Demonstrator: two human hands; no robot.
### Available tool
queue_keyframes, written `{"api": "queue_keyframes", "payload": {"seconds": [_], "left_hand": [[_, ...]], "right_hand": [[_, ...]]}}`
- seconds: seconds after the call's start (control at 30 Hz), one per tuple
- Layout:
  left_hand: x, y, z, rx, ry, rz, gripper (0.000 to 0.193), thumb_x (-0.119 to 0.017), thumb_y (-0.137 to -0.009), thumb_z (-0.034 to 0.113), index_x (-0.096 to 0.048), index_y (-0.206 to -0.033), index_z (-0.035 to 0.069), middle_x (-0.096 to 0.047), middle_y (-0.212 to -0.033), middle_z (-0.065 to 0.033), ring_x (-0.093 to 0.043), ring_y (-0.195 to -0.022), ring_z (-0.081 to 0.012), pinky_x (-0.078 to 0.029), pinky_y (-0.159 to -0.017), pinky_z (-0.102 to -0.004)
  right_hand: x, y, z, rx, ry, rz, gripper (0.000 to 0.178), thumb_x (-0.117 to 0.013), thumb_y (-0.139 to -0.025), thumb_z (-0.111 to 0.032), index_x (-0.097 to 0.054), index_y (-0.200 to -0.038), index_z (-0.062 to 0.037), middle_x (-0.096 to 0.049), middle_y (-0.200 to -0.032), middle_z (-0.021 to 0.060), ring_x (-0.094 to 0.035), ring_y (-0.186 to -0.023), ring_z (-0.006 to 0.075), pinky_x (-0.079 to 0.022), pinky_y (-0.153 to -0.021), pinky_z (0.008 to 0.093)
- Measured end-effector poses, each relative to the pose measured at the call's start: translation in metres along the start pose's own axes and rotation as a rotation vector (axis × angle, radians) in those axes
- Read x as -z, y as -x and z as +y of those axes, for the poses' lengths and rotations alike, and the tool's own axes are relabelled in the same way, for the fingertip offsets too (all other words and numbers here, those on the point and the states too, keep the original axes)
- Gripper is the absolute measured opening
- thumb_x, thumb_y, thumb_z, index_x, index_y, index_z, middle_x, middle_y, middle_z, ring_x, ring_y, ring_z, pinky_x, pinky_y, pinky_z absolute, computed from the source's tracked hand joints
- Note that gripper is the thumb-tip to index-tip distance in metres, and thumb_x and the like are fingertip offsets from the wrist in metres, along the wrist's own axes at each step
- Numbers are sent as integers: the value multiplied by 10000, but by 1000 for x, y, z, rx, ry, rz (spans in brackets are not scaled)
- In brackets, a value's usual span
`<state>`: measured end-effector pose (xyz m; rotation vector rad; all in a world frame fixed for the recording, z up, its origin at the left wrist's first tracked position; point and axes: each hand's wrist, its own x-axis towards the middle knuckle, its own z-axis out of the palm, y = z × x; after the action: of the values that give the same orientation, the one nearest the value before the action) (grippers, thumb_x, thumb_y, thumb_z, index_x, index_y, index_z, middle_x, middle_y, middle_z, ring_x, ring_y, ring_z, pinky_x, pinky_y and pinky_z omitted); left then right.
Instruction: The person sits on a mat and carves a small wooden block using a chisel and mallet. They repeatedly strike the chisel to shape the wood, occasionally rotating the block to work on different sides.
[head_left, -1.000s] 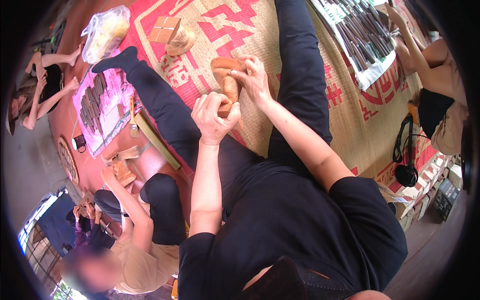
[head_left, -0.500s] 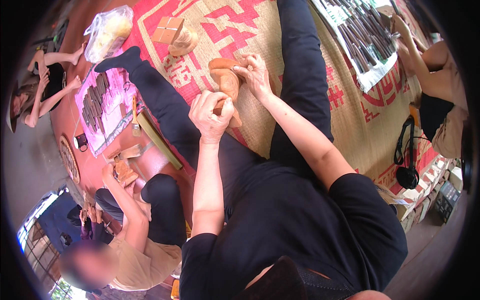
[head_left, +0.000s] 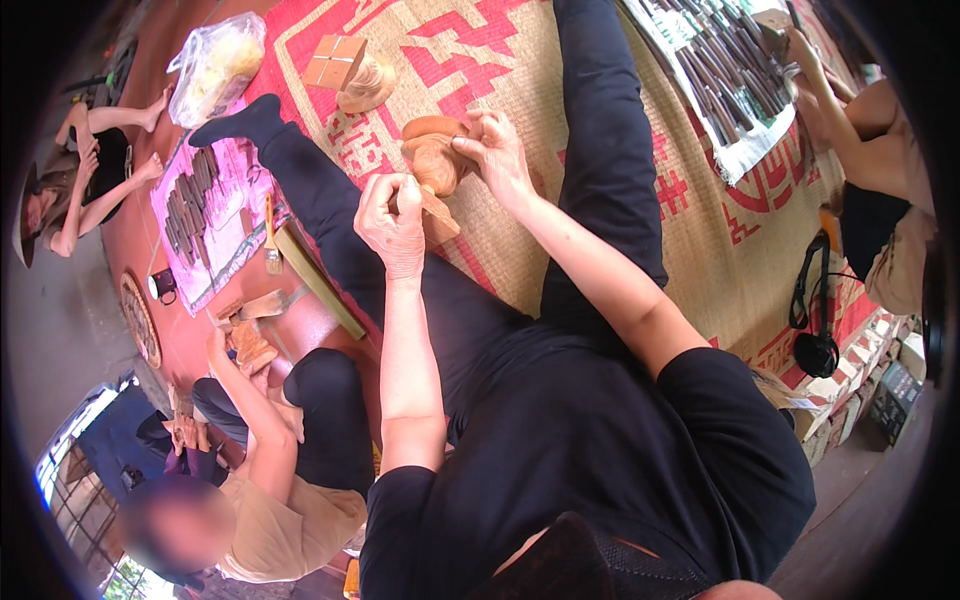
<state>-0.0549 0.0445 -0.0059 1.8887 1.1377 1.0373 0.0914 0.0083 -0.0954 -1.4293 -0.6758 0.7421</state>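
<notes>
Above the mat, between my legs, is a carved wooden figure (head_left: 432, 165), orange-brown, with a rounded upper part and a flatter lower end. My left hand (head_left: 392, 225) is closed at the near left side of its lower end. Its curled fingers hide the exact grip. My right hand (head_left: 495, 158) holds the figure's right side, thumb against the wood and fingers curled. Whether either hand also has something small in it, I cannot tell.
A carved wooden piece with a square block (head_left: 335, 62) stands on the patterned mat (head_left: 500, 250). Many chisels (head_left: 735, 75) lie on a white cloth at right; more tools (head_left: 190, 205) lie on a pink cloth at left, near a brush (head_left: 272, 250). Other people sit on both sides.
Both hands and the wooden figure have shifted slightly left. The figure has turned a little, so more of its lower end shows beside my left hand.
</notes>
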Motion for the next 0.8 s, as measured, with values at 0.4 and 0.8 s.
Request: {"api": "queue_keyframes", "payload": {"seconds": [0.4,0.8], "left_hand": [[-5,-4,0,-32,19,50,147,-635,-831,84,-580,-729,-8,-507,-653,-37,-467,-549,-103,-376,-522,-265],[-7,-6,6,-23,-6,48,143,-638,-833,87,-592,-737,-7,-533,-658,-40,-481,-558,-102,-384,-533,-262]], "right_hand": [[-4,-4,3,103,120,-11,237,-750,-781,-151,-555,-756,-18,-558,-1157,119,-514,-1073,248,-421,-925,392],[3,-3,3,93,155,-10,238,-758,-793,-159,-572,-777,-13,-556,-1172,121,-517,-1096,215,-420,-938,357]]}}
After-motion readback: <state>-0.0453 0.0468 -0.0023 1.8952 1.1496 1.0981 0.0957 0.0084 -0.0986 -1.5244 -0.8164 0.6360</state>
